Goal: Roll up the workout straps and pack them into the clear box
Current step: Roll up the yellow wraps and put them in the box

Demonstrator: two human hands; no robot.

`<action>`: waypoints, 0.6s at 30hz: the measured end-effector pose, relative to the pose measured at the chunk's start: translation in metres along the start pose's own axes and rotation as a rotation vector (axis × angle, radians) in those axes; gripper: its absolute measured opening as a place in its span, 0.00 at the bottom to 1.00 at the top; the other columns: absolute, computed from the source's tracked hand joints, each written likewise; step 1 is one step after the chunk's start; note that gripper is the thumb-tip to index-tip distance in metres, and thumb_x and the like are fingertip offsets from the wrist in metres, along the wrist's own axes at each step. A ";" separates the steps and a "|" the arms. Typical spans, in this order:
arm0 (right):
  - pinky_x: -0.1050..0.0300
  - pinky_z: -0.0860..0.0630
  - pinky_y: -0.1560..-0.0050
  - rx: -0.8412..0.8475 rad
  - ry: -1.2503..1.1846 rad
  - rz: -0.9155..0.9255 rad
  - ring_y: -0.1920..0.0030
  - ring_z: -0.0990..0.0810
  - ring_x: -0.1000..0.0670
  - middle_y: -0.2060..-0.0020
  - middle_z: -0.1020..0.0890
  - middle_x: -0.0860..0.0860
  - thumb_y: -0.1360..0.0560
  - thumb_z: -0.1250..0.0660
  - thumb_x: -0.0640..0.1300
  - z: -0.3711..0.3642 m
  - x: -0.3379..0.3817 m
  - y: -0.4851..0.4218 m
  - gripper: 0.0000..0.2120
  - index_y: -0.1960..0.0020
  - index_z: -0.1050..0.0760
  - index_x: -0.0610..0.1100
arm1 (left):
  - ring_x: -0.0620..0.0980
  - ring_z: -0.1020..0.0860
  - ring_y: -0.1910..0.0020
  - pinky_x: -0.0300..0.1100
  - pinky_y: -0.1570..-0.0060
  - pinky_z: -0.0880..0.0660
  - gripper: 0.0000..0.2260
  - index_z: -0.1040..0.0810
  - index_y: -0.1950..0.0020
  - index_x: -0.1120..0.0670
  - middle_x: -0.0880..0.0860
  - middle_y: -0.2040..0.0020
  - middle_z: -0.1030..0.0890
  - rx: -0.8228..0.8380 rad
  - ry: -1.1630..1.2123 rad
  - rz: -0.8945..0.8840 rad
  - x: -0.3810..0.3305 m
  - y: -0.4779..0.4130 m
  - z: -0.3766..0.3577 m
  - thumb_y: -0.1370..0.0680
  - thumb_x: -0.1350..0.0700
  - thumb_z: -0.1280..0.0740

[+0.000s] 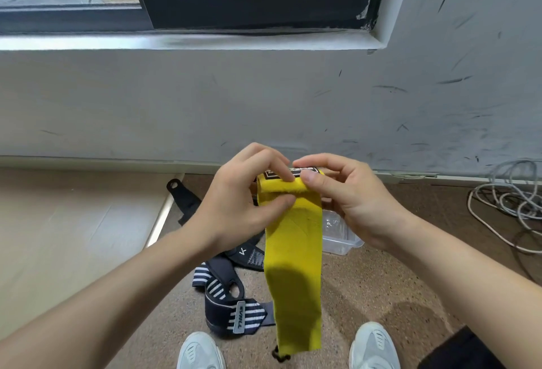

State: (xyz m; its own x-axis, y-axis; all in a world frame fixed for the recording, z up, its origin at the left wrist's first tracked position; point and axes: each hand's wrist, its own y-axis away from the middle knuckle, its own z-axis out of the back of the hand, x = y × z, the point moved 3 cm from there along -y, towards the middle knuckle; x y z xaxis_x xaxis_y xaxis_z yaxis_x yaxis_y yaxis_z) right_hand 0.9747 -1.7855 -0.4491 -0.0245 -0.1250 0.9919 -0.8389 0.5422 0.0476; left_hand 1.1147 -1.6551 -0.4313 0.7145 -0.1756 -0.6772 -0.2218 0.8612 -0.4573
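A long yellow strap [294, 266] hangs in front of me, its top end folded over into a small roll with a black-and-white label. My left hand [243, 201] pinches the roll's left side between thumb and fingers. On the right side, my right hand [349, 198] pinches the same roll, thumb on the fold. The strap's lower end hangs down between my shoes. Several black and striped straps [231, 304] lie in a heap on the floor below my left arm. The clear box [340, 236] stands on the floor, partly hidden behind the yellow strap and my right hand.
A grey wall with a dark-framed window rises just ahead. A pale board or mat [73, 236] covers the floor at left. Coiled white cable [510, 207] lies at right. My two white shoes [372, 348] stand at the bottom edge.
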 end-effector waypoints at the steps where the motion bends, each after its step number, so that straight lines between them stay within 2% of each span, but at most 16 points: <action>1: 0.56 0.20 0.58 -0.013 -0.006 0.012 0.58 0.16 0.50 0.57 0.16 0.36 0.28 0.28 0.45 0.001 0.000 0.000 0.17 0.41 0.18 0.41 | 0.51 0.20 0.40 0.52 0.54 0.18 0.10 0.19 0.49 0.53 0.49 0.43 0.21 0.017 0.051 0.047 0.001 0.001 -0.001 0.27 0.57 0.23; 3: 0.59 0.20 0.60 -0.023 -0.027 0.033 0.61 0.16 0.52 0.60 0.15 0.43 0.29 0.27 0.43 0.003 0.001 0.000 0.17 0.41 0.19 0.40 | 0.52 0.19 0.41 0.48 0.54 0.17 0.11 0.19 0.47 0.51 0.50 0.42 0.20 0.009 0.219 0.175 0.003 0.002 -0.002 0.26 0.53 0.23; 6: 0.54 0.17 0.51 -0.024 -0.013 0.095 0.53 0.14 0.47 0.53 0.13 0.42 0.31 0.26 0.42 0.003 0.003 -0.001 0.17 0.43 0.19 0.42 | 0.51 0.17 0.47 0.44 0.53 0.18 0.17 0.22 0.41 0.49 0.50 0.43 0.17 -0.046 0.350 0.345 0.007 0.003 -0.002 0.27 0.50 0.23; 8: 0.55 0.18 0.51 -0.045 0.004 0.137 0.51 0.14 0.47 0.51 0.13 0.42 0.31 0.26 0.41 0.005 0.004 0.000 0.17 0.42 0.19 0.42 | 0.50 0.16 0.45 0.41 0.50 0.18 0.23 0.23 0.36 0.49 0.50 0.41 0.17 -0.013 0.375 0.435 0.011 0.003 -0.004 0.28 0.49 0.21; 10: 0.57 0.19 0.52 -0.065 0.032 0.179 0.50 0.14 0.48 0.51 0.13 0.43 0.30 0.26 0.40 0.006 0.005 0.000 0.17 0.42 0.20 0.43 | 0.48 0.16 0.42 0.39 0.45 0.20 0.24 0.24 0.32 0.52 0.52 0.40 0.15 0.055 0.523 0.506 0.011 0.003 -0.009 0.27 0.50 0.25; 14: 0.54 0.18 0.50 -0.116 0.169 0.282 0.50 0.16 0.50 0.50 0.14 0.46 0.29 0.24 0.41 0.009 0.007 0.001 0.20 0.38 0.20 0.48 | 0.50 0.16 0.39 0.44 0.41 0.19 0.21 0.23 0.34 0.57 0.53 0.40 0.14 0.056 0.575 0.491 0.011 0.004 -0.013 0.25 0.52 0.28; 18: 0.54 0.18 0.46 -0.205 0.316 0.352 0.49 0.15 0.54 0.50 0.13 0.51 0.29 0.23 0.38 0.009 0.007 0.004 0.21 0.37 0.20 0.49 | 0.54 0.14 0.47 0.53 0.50 0.16 0.18 0.23 0.36 0.53 0.55 0.44 0.14 0.035 0.518 0.454 0.009 0.006 -0.016 0.24 0.50 0.29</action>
State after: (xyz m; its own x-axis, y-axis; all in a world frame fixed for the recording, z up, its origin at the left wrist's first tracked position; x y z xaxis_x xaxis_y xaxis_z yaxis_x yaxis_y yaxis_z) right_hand 0.9666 -1.7921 -0.4432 -0.0936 0.3346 0.9377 -0.6850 0.6619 -0.3045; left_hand 1.1092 -1.6591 -0.4488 0.1445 0.0087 -0.9895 -0.3961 0.9169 -0.0498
